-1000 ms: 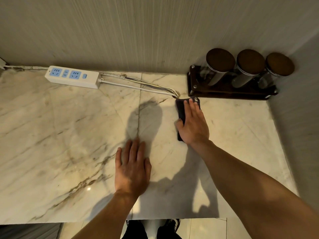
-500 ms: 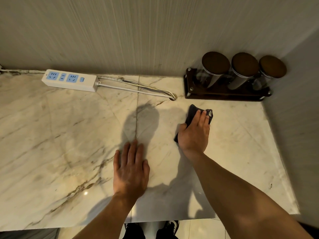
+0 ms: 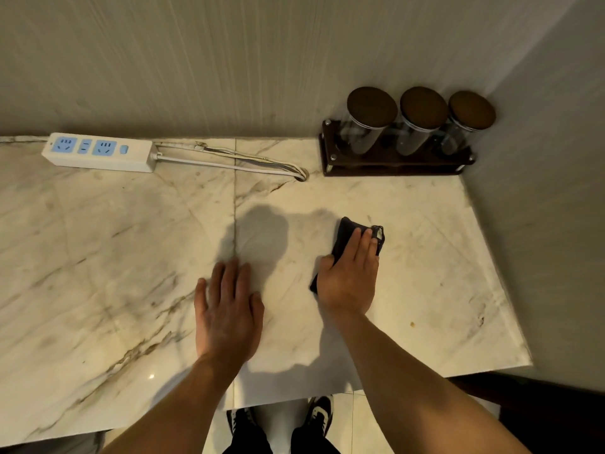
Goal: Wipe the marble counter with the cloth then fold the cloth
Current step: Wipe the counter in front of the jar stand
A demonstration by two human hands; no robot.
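Note:
A small dark cloth (image 3: 345, 235) lies on the white veined marble counter (image 3: 98, 257), right of the middle seam. My right hand (image 3: 350, 273) presses flat on the cloth with fingers stretched over it, hiding most of it; only the far end and a left edge show. My left hand (image 3: 227, 309) rests palm down on the bare marble to the left, fingers apart, holding nothing.
A white power strip (image 3: 98, 152) with its cable (image 3: 229, 160) lies along the back wall. A dark rack (image 3: 393, 165) with three lidded glass jars (image 3: 370, 122) stands in the back right corner. The wall closes the right side; the counter's front edge is near my feet.
My right hand has slid the cloth from near the rack back toward me and slightly to the right. The left hand has stayed flat on the counter.

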